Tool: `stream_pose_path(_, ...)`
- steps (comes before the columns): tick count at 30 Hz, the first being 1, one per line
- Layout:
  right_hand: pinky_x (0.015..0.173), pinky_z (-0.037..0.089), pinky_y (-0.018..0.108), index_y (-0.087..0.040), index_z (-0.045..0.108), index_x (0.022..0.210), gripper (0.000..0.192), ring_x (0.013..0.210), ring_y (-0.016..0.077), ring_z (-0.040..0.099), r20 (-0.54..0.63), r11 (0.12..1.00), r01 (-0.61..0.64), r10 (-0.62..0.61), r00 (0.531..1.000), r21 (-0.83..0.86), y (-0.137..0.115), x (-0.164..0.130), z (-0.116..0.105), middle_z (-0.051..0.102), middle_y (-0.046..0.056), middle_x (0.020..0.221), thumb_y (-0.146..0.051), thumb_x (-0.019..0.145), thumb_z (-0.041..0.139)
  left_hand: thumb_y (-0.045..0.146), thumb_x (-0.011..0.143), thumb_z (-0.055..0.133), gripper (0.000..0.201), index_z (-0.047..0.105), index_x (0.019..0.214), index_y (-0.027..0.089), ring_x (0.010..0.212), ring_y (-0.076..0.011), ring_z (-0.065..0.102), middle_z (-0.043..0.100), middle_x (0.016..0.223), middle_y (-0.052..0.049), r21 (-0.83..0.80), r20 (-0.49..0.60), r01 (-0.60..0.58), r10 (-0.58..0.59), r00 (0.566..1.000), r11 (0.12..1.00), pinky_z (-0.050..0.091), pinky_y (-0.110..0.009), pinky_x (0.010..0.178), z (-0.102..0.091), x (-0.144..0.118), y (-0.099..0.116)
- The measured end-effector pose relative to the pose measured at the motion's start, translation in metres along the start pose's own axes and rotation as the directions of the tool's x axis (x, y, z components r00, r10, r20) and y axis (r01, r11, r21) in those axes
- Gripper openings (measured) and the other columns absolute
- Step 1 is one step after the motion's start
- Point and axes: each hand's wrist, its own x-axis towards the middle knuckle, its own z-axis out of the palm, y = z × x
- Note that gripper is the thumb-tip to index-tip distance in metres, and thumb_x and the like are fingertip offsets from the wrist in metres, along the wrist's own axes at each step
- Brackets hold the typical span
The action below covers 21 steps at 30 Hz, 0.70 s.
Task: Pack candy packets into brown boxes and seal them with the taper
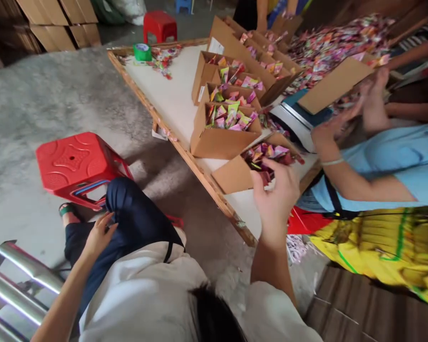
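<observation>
Right hand (276, 187): half open, thumb and index apart, over the wrapped packets (280, 151) in the nearest carton (231, 176), at the desk's (178, 71) near end. Can't tell if fingertips touch packets; the remaining fingers are mostly hidden behind the hand. Left hand (100, 232): loose, fingers slightly bent, near the dark trousers (142, 216), contact unclear. Filled carton (217, 145) just beyond the nearest one. Co-worker's hand (326, 137) to the right, body cut off by frame. Far-right packet heap (345, 40) blurred.
</observation>
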Motion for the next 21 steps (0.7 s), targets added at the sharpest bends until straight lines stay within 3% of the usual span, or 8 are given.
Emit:
stream_pose_path(4,0.098,0.035,0.055,-0.016,0.069,0.089,0.038,0.087,0.0293,0.059,0.196,0.969,0.017,0.033,0.98,-0.247,0.027,0.021,0.017,0.067,0.012,0.086,-0.052,0.088,0.058,0.054,0.079,0.051,0.057,0.062,0.124,0.02,0.106,-0.0279,0.067,0.066,0.126,-0.011,-0.135,0.06,0.058,-0.05,0.997,0.989,0.056,-0.042,0.094,0.002,0.004,0.025)
stream_pose_path(8,0.1,0.031,0.054,-0.019,0.06,0.067,0.038,0.073,0.0227,0.055,0.239,0.96,0.086,-0.021,0.971,-0.265,0.025,0.023,0.026,0.066,0.007,0.073,-0.047,0.091,0.053,0.053,0.081,0.051,0.052,0.066,0.118,0.019,0.112,-0.0287,0.065,0.068,0.123,-0.011,-0.126,0.002,0.019,-0.019,1.0,0.992,0.054,-0.043,0.098,0.011,0.017,0.068)
stream_pose_path(11,0.099,0.034,0.05,-0.02,0.053,0.059,0.042,0.067,0.0214,0.054,0.198,0.95,0.187,-0.138,0.97,-0.251,0.019,0.015,0.007,0.063,0.006,0.066,-0.048,0.091,0.053,0.059,0.084,0.051,0.054,0.068,0.113,0.018,0.108,-0.0285,0.067,0.071,0.117,-0.012,-0.274,-0.001,-0.063,0.065,0.998,0.96,0.053,-0.044,0.1,0.027,0.033,0.118)
stream_pose_path(14,0.104,0.036,0.05,-0.022,0.047,0.057,0.047,0.063,0.0208,0.054,0.143,0.915,0.299,-0.269,0.953,-0.271,0.015,0.004,-0.03,0.058,0.003,0.059,-0.051,0.093,0.054,0.072,0.079,0.057,0.064,0.069,0.111,0.018,0.104,-0.0295,0.069,0.072,0.113,-0.013,-0.567,0.174,-0.069,0.201,0.964,0.821,0.055,-0.045,0.096,0.054,0.047,0.184)
stream_pose_path(16,0.106,0.038,0.051,-0.023,0.045,0.057,0.048,0.061,0.0206,0.054,0.085,0.894,0.348,-0.339,0.937,-0.283,0.01,-0.002,-0.061,0.056,0.001,0.056,-0.054,0.092,0.056,0.077,0.077,0.058,0.071,0.068,0.115,0.018,0.109,-0.0309,0.067,0.07,0.119,-0.015,-0.716,0.391,0.103,0.275,0.878,0.691,0.054,-0.047,0.097,0.074,0.052,0.234)
stream_pose_path(19,0.107,0.043,0.051,-0.026,0.047,0.057,0.046,0.056,0.0219,0.054,0.044,0.908,0.374,-0.372,0.927,-0.187,-0.007,-0.012,-0.102,0.055,0.0,0.054,-0.059,0.087,0.061,0.082,0.078,0.051,0.079,0.065,0.12,0.017,0.112,-0.0308,0.066,0.067,0.125,-0.017,-0.707,0.702,0.536,0.364,0.613,0.461,0.051,-0.048,0.098,0.097,0.048,0.298)
stream_pose_path(20,0.11,0.042,0.052,-0.028,0.049,0.057,0.045,0.056,0.023,0.055,0.071,0.936,0.333,-0.327,0.942,-0.118,-0.015,-0.015,-0.112,0.056,-0.001,0.054,-0.062,0.085,0.062,0.084,0.078,0.047,0.081,0.065,0.119,0.016,0.11,-0.0301,0.066,0.068,0.124,-0.017,-0.667,0.743,0.642,0.408,0.531,0.377,0.051,-0.048,0.099,0.102,0.044,0.314)
stream_pose_path(21,0.112,0.042,0.053,-0.03,0.052,0.057,0.044,0.057,0.0242,0.057,0.116,0.961,0.274,-0.268,0.956,-0.04,-0.023,-0.019,-0.117,0.058,0.0,0.055,-0.064,0.083,0.062,0.086,0.079,0.043,0.083,0.066,0.118,0.016,0.105,-0.0291,0.067,0.069,0.12,-0.016,-0.633,0.752,0.718,0.452,0.48,0.29,0.05,-0.049,0.099,0.106,0.04,0.326)
